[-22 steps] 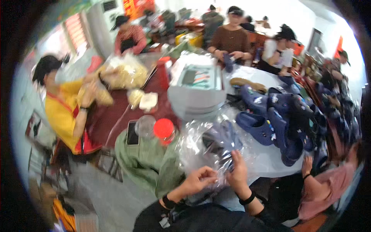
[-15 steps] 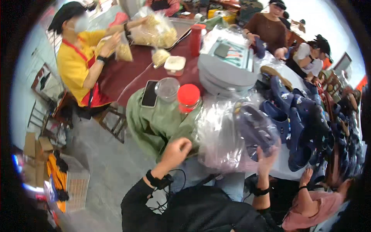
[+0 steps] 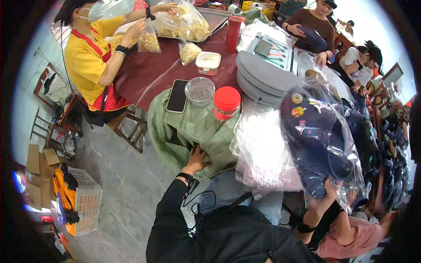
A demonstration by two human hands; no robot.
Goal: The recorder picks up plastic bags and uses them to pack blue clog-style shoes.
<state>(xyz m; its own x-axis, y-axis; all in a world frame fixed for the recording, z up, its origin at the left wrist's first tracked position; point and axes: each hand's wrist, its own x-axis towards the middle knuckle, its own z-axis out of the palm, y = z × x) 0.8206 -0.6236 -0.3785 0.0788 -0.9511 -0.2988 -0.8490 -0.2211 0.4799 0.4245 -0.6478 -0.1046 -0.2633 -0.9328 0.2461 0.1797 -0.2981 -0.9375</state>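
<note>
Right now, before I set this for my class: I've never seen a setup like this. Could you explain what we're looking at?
There's no robot here: these are a person's own bare hands. The camera sits on their head, looking down; its fisheye lens bends straight edges near the rim.

The right hand holds a clear bag containing navy clog footwear with colourful charms. The left hand touches green woven material; whether it grips is unclear.

On that material are a phone, a clear round tub and a red-lidded jar. Beyond lies a dark red tabletop, where a co-worker in yellow handles clear bags of yellowish pieces.
</note>
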